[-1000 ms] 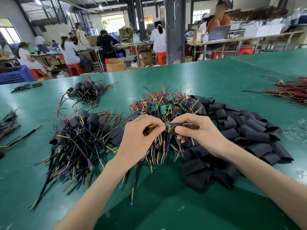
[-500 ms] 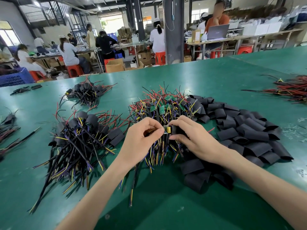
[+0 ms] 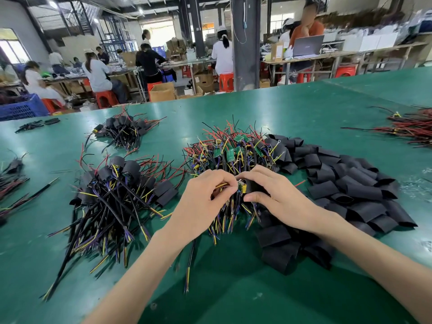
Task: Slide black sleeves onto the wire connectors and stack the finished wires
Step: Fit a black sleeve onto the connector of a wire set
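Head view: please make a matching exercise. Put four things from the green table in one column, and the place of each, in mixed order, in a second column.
Things
1. red wire bundle
2. loose sleeves
3. big sleeved-wire pile
4. green boards

Places
A. left of the left hand
B. right of the right hand
C. just behind both hands
D. at the far right edge of the table

Pairs: 1-D, 2-B, 3-A, 4-C

L grip point(image 3: 201, 202) pinches wire point(image 3: 221, 185); R grip point(image 3: 280, 197) curled on sleeve point(image 3: 252, 187); forearms angled inwd.
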{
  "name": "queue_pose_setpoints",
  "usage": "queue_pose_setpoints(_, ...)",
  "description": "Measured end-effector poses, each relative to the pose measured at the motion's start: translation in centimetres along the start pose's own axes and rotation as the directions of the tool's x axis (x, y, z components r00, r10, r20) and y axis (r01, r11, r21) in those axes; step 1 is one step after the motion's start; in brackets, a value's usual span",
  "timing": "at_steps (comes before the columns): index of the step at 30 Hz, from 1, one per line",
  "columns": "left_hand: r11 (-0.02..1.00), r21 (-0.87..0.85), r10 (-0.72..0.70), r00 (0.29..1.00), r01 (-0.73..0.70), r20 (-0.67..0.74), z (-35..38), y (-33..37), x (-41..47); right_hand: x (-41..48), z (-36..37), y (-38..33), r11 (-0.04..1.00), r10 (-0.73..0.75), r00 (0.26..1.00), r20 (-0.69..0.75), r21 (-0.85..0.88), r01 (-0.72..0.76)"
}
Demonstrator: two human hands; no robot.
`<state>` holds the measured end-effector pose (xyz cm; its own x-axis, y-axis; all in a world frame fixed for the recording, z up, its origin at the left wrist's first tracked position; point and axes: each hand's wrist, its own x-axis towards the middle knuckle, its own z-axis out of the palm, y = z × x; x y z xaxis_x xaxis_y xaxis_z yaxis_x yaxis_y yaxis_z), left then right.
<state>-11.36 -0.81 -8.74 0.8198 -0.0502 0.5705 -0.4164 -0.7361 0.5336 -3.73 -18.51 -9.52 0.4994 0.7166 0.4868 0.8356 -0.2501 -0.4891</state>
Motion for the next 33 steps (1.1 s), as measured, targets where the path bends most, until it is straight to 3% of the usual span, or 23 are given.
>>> queue_pose_setpoints(3, 0.997, -0.058, -0.043, 0.999, 0.042, -0.033, 0.4, 0.3, 0.0, -0.1, 0.1, -0.2, 0.999, -0.03, 0.999, -0.036, -0.017, 0.029)
queue_pose_setpoints(8, 0.94, -0.308, -0.183, 0.979, 0.149, -0.085, 0.7, 0.7, 0.0, -0.1, 0.2, -0.6, 0.997, -0.05, 0.994, -0.099, -0.064, 0.044)
queue_pose_setpoints(17, 0.806, -0.559, -0.283, 0.956, 0.194, -0.077, 0.6, 0.6, 0.4, -0.1, 0.1, -0.4, 0.996, -0.046, 0.99, -0.132, -0.08, 0.036)
queue_pose_setpoints(23, 0.763, -0.565, -0.383, 0.924, 0.314, -0.004, 0.5, 0.0, 0.5, -0.1, 0.1, -0.7, 0.997, -0.047, 0.994, -0.097, -0.071, 0.041)
queue_pose_setpoints(33, 0.788, -0.555, -0.335, 0.942, 0.266, -0.024, 1.1, 0.0, 0.4, -0.1, 0.3, -1.6, 0.999, -0.025, 0.998, -0.057, -0.035, 0.023)
